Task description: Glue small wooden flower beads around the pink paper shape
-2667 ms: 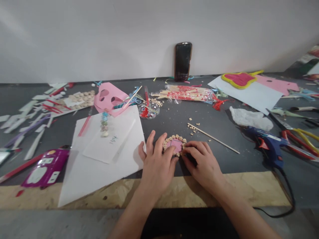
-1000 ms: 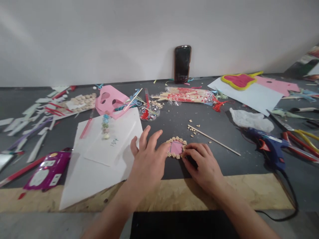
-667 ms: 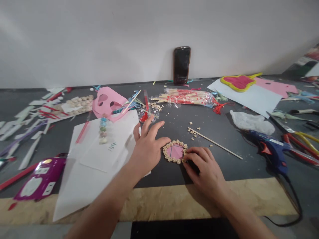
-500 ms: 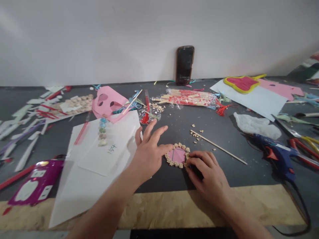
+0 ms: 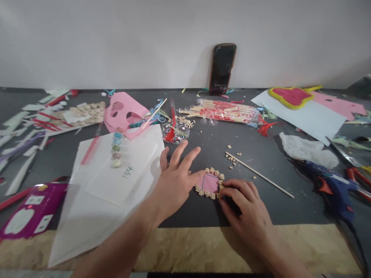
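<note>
A small pink piece (image 5: 210, 182) with dark lines lies on the dark table, ringed by a border of little tan flower-like clusters. My left hand (image 5: 181, 179) is spread, its thumb resting against the piece's left edge. At the right edge, my right hand (image 5: 245, 206) has its thumb and fingers closed on the tan border; the fingertips partly hide that side. Beyond my right hand lie several small cut tan bits (image 5: 232, 159) and a thin wooden stick (image 5: 261, 175).
A blue hot glue gun (image 5: 333, 189) lies right, near crumpled clear plastic (image 5: 308, 150). White paper (image 5: 139, 185) and a purple case (image 5: 33, 210) are left. Behind are a pink mask (image 5: 124, 114), wrapped sticks (image 5: 228, 112), and a phone (image 5: 222, 69) leaning on the wall.
The view has shifted slightly, so the right-side things sit a little further right. Both hands keep nearly the same pose at the pink piece.
</note>
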{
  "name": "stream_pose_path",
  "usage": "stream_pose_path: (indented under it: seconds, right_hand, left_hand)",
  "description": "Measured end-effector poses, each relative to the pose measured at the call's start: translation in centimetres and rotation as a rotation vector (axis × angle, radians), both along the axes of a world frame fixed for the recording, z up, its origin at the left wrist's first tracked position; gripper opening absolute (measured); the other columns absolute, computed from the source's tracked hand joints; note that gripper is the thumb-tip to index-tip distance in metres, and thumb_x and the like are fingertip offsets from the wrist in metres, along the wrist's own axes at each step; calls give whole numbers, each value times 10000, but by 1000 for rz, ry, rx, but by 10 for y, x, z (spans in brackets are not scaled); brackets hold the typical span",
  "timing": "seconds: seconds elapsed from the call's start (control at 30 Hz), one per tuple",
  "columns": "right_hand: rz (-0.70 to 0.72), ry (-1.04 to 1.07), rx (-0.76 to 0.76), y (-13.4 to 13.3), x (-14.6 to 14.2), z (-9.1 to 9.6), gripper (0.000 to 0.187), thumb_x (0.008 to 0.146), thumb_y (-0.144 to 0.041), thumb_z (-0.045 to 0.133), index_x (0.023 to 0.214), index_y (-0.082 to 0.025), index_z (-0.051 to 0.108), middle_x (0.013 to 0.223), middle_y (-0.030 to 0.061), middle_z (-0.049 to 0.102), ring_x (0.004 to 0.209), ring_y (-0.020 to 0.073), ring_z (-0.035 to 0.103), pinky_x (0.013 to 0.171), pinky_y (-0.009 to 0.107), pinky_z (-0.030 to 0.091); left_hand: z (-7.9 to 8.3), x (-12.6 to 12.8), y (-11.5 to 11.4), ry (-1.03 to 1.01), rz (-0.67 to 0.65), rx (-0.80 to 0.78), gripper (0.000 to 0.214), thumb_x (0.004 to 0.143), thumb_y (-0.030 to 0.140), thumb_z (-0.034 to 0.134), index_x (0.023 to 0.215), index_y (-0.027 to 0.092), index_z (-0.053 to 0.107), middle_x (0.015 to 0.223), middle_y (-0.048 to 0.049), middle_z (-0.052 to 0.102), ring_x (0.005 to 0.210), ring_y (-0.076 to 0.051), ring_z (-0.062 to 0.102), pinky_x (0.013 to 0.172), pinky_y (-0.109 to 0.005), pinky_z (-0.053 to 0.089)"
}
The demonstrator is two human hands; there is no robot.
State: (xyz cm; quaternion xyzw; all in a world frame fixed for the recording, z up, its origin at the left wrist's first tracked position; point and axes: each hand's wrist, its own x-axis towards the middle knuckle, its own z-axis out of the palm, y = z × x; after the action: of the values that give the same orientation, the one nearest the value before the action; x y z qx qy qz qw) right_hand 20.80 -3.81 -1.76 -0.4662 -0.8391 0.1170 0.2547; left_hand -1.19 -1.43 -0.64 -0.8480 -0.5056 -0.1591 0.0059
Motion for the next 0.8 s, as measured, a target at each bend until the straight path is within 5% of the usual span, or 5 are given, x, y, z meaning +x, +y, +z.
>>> stream_pose_path:
  seconds: [0.8]
  right_hand:
    - [6,18,2,0,2,3,138,842,-194,588,977,-223,591,1044,82,585,962,219,550,833,410,485]
  left_hand:
    - [-1,3,-1,-12,-9,48,286,894,140,503,1071,308,652,1465,-109,367,1405,-392,185,1039,-665,184]
